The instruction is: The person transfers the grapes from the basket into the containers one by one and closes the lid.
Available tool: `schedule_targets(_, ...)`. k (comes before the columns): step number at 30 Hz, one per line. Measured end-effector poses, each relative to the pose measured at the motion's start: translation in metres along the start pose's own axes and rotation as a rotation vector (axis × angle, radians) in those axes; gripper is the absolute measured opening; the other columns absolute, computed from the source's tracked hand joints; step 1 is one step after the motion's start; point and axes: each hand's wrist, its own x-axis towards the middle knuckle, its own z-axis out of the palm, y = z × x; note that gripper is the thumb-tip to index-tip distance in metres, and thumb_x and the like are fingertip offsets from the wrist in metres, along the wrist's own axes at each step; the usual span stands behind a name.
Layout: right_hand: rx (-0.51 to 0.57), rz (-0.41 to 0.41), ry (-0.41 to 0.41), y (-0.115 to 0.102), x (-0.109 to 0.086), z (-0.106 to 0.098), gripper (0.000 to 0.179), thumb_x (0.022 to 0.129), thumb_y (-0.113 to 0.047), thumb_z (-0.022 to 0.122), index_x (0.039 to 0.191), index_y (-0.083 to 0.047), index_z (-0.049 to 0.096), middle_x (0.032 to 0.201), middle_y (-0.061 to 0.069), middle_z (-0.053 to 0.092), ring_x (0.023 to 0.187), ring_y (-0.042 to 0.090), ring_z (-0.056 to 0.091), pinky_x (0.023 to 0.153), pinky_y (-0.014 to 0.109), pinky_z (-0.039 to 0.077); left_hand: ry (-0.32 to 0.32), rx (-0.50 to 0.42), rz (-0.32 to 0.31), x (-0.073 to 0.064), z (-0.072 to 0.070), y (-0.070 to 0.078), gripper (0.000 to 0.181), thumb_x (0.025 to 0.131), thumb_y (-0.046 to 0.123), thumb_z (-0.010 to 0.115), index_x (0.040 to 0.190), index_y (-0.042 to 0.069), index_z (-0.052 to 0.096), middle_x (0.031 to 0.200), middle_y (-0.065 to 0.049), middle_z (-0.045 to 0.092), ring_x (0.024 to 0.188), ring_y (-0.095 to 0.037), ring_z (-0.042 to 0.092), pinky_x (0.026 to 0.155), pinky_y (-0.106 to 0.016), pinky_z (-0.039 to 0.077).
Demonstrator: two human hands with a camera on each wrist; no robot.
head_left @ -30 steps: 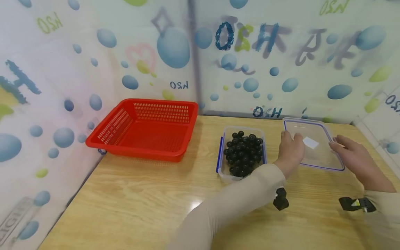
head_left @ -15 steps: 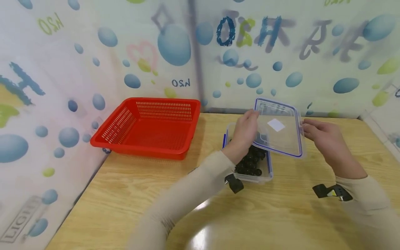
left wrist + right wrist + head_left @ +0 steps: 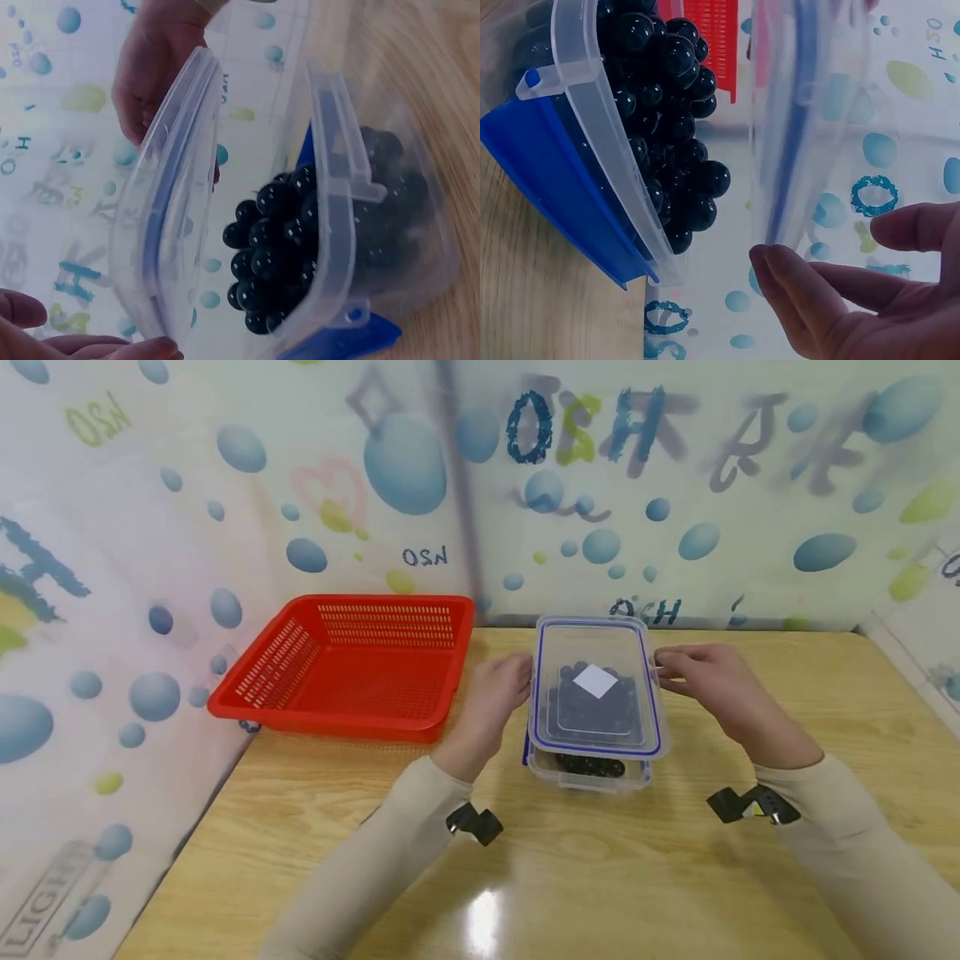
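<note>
A clear lid (image 3: 600,639) with a blue seal and a white label hangs a little above a clear plastic box (image 3: 588,782). Both hands hold it by opposite side edges. My left hand (image 3: 486,706) has its fingertips at the left edge; my right hand (image 3: 716,689) has its fingertips at the right edge, the thumb standing apart from them in the right wrist view. Black grapes (image 3: 274,247) fill the box and heap above its rim. From above, most of them show only through the lid. A blue side latch (image 3: 562,187) hangs folded down on the box.
To the left stands a red perforated basket (image 3: 375,724) on the wooden table (image 3: 585,877). A patterned wall covering (image 3: 495,577) rises right behind the table's back edge. Black straps with small devices are on both wrists.
Both hands have carried the lid leftward from the table's right side and over the box. It tilted on the way and now lies nearly level above the grapes.
</note>
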Motion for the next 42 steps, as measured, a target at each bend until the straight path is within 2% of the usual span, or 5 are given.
schedule_targets(14,0.105,0.067,-0.096,0.001,-0.003,0.009,0.052,0.106,-0.029,0.041,0.134,0.014,0.049,0.137,0.027,0.048,0.124,0.040,0.048,0.104,0.044,0.038,-0.037,0.152,-0.049,-0.002,-0.018,-0.011,0.041,0.100,0.020,0.052,0.126,-0.011,0.060,0.124,-0.020,0.063,0.111,-0.027,0.063,0.090,-0.036,0.051)
schedule_targets(21,0.123,0.072,-0.110,0.002,-0.005,0.008,0.053,0.106,-0.031,0.040,0.136,0.012,0.049,0.137,0.028,0.049,0.125,0.042,0.047,0.106,0.048,0.036,-0.031,0.197,-0.017,-0.002,-0.018,-0.014,0.038,0.097,0.019,0.056,0.120,-0.010,0.065,0.119,-0.019,0.066,0.107,-0.026,0.066,0.088,-0.034,0.052)
schedule_targets(36,0.147,0.049,-0.104,0.000,-0.007,0.001,0.053,0.106,-0.029,0.040,0.135,0.013,0.048,0.138,0.027,0.048,0.127,0.041,0.045,0.104,0.050,0.037,-0.066,0.228,-0.012,-0.001,-0.013,0.000,0.038,0.099,0.020,0.055,0.123,-0.008,0.065,0.128,-0.015,0.062,0.111,-0.025,0.063,0.089,-0.033,0.051)
schedule_targets(39,0.197,0.027,-0.070,-0.008,-0.012,-0.006,0.053,0.106,-0.034,0.041,0.136,0.009,0.049,0.138,0.018,0.049,0.128,0.033,0.046,0.098,0.042,0.046,-0.065,0.216,0.038,-0.004,-0.012,0.010,0.037,0.100,0.021,0.054,0.125,-0.003,0.065,0.133,-0.009,0.060,0.114,-0.020,0.062,0.090,-0.032,0.050)
schedule_targets(42,0.371,-0.031,-0.008,-0.016,-0.019,-0.013,0.044,0.104,-0.033,0.047,0.128,0.001,0.060,0.131,0.007,0.054,0.122,0.021,0.050,0.088,0.032,0.052,-0.083,0.242,0.157,-0.007,-0.008,0.020,0.038,0.101,0.020,0.053,0.132,0.000,0.060,0.139,-0.005,0.055,0.118,-0.017,0.059,0.095,-0.033,0.047)
